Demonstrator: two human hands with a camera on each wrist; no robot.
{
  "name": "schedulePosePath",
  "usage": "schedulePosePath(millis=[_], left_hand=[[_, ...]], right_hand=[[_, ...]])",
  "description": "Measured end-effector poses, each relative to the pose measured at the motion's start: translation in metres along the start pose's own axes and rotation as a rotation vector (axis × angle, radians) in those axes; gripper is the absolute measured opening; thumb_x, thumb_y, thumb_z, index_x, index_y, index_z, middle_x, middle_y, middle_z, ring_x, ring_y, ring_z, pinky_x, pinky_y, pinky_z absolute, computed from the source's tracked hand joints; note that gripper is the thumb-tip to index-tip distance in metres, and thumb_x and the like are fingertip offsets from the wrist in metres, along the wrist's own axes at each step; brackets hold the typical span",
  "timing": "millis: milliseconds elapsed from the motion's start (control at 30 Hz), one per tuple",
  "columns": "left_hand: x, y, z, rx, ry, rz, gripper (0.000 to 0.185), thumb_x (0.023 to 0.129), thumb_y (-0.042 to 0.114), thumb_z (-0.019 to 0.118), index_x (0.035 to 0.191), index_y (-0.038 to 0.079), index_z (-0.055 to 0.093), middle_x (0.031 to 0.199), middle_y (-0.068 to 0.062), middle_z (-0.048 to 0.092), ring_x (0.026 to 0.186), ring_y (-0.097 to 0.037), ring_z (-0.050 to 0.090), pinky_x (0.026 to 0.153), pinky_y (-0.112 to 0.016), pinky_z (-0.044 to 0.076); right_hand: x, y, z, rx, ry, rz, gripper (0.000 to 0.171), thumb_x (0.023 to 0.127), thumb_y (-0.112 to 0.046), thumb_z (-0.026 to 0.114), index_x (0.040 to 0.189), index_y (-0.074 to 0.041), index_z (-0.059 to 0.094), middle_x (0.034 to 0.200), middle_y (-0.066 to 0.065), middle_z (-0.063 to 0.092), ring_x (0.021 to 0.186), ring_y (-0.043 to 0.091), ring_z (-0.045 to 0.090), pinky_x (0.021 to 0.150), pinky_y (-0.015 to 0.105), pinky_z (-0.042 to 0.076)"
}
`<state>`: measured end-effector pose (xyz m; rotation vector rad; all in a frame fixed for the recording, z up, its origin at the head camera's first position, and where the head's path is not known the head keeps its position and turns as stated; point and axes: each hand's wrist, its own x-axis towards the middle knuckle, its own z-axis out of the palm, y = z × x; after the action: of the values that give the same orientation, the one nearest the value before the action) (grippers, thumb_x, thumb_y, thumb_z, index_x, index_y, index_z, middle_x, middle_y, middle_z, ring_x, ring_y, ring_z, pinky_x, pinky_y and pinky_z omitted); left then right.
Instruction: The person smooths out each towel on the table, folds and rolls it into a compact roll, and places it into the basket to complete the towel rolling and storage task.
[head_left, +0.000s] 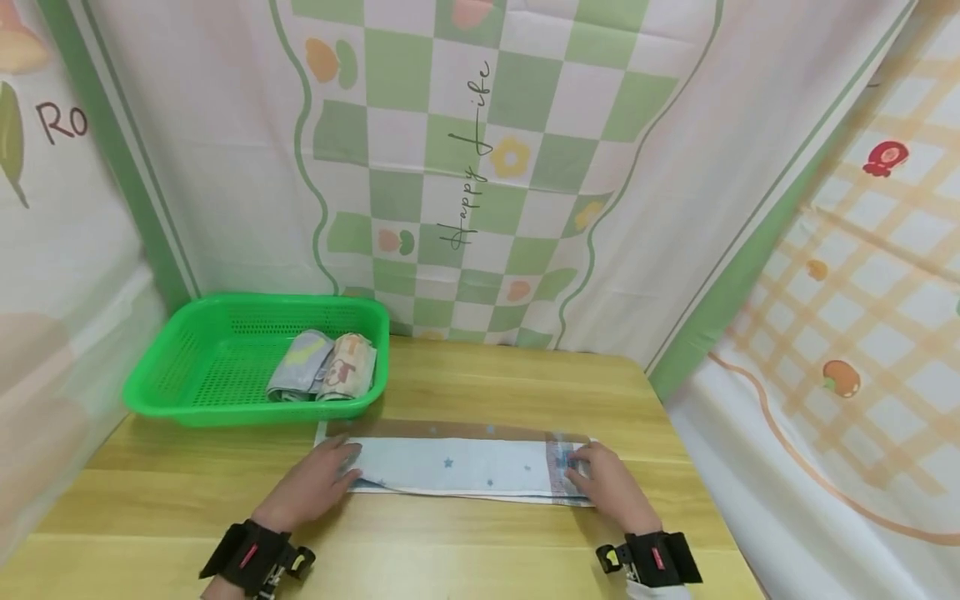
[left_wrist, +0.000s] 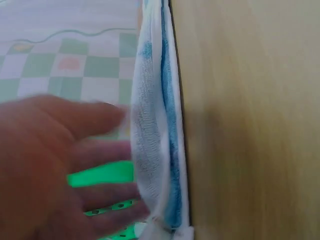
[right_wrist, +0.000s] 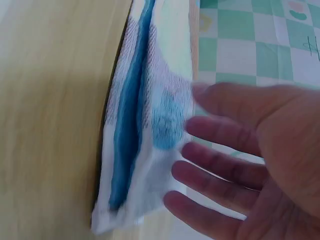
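A long towel lies folded into a narrow strip across the wooden table, white with small blue stars, a brown band along its far side and a patterned band near its right end. My left hand is at the towel's left end, its fingers spread and loosely extended. At the other end is my right hand, its fingers relaxed and apart beside the cloth. In both wrist views the folded layers show a blue inner side between white edges. Neither hand pinches the towel; exact fingertip contact is unclear.
A green perforated plastic basket stands at the table's back left, behind my left hand. Inside, at its right end, lie two rolled or folded cloths, one grey and one cream. Printed curtains hang behind and on both sides.
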<state>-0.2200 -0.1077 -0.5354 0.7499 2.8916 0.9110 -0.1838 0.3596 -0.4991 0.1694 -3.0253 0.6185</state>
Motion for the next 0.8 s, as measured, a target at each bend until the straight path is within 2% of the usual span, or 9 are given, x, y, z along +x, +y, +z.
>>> schedulePosePath(millis=[67,133,300,367,467,533,600,700,800], left_hand=[[-0.001,0.000,-0.002,-0.014,-0.029,-0.004,0.048,0.096,0.012,0.066,0.138,-0.007,0.056,0.148,-0.038,0.042,0.138,-0.053,0.042,0.111,-0.065,0.037],[-0.002,-0.003,-0.005,-0.039,-0.072,-0.004,0.054,0.091,0.007,0.068,0.140,-0.009,0.052,0.150,-0.040,0.037,0.139,-0.056,0.037,0.112,-0.066,0.035],[-0.004,-0.013,-0.014,-0.073,-0.134,0.007,0.059,0.088,0.000,0.066,0.144,-0.006,0.050,0.155,-0.040,0.029,0.141,-0.059,0.031,0.112,-0.071,0.030],[-0.005,-0.013,-0.015,-0.036,-0.109,0.030,0.056,0.088,-0.003,0.065,0.143,-0.005,0.053,0.153,-0.040,0.032,0.139,-0.059,0.034,0.111,-0.070,0.032],[-0.008,-0.011,-0.014,0.058,-0.009,0.083,0.054,0.083,-0.007,0.068,0.136,-0.004,0.060,0.144,-0.037,0.047,0.132,-0.056,0.046,0.108,-0.067,0.040],[-0.010,-0.009,-0.012,0.102,0.069,0.103,0.050,0.078,-0.009,0.072,0.127,-0.001,0.066,0.131,-0.030,0.060,0.122,-0.048,0.057,0.102,-0.060,0.048],[-0.011,-0.007,-0.011,0.118,0.119,0.103,0.044,0.073,-0.010,0.074,0.114,0.003,0.072,0.115,-0.017,0.068,0.108,-0.035,0.065,0.094,-0.051,0.056],[-0.013,-0.007,-0.012,0.109,0.124,0.074,0.030,0.070,-0.010,0.075,0.093,0.009,0.076,0.091,0.001,0.066,0.087,-0.017,0.063,0.078,-0.035,0.058],[-0.015,-0.008,-0.014,0.081,0.069,0.006,0.025,0.071,-0.009,0.074,0.081,0.014,0.075,0.081,0.007,0.065,0.078,-0.011,0.060,0.072,-0.031,0.057]], right_hand=[[0.004,-0.002,0.003,-0.005,-0.009,-0.009,0.034,0.085,-0.005,0.079,0.114,0.009,0.070,0.119,0.028,0.066,0.109,0.041,0.065,0.096,0.054,0.054],[0.007,-0.002,0.005,-0.003,-0.038,-0.005,0.045,0.082,-0.003,0.081,0.121,0.014,0.066,0.126,0.034,0.061,0.113,0.046,0.062,0.097,0.056,0.052],[0.014,0.004,0.003,-0.019,-0.060,-0.003,0.049,0.075,0.000,0.085,0.118,0.015,0.067,0.116,0.033,0.064,0.102,0.040,0.065,0.088,0.051,0.057],[0.016,0.005,0.000,-0.021,-0.067,0.007,0.048,0.073,0.001,0.085,0.116,0.015,0.068,0.113,0.032,0.064,0.101,0.038,0.065,0.087,0.051,0.057],[0.016,0.006,-0.003,-0.018,-0.088,0.047,0.048,0.074,0.002,0.084,0.117,0.015,0.067,0.113,0.031,0.064,0.102,0.036,0.064,0.088,0.051,0.057],[0.015,0.006,-0.004,-0.021,-0.106,0.069,0.047,0.076,0.001,0.084,0.118,0.015,0.067,0.115,0.031,0.064,0.105,0.036,0.064,0.090,0.052,0.056],[0.015,0.006,-0.004,-0.025,-0.121,0.081,0.047,0.077,0.001,0.083,0.119,0.015,0.066,0.117,0.032,0.064,0.106,0.036,0.063,0.090,0.052,0.056],[0.015,0.005,-0.004,-0.031,-0.127,0.082,0.047,0.078,0.001,0.083,0.119,0.015,0.066,0.118,0.032,0.064,0.108,0.036,0.063,0.091,0.052,0.055],[0.015,0.005,-0.003,-0.034,-0.123,0.084,0.047,0.077,0.000,0.084,0.118,0.015,0.067,0.118,0.032,0.064,0.108,0.037,0.063,0.092,0.053,0.055]])
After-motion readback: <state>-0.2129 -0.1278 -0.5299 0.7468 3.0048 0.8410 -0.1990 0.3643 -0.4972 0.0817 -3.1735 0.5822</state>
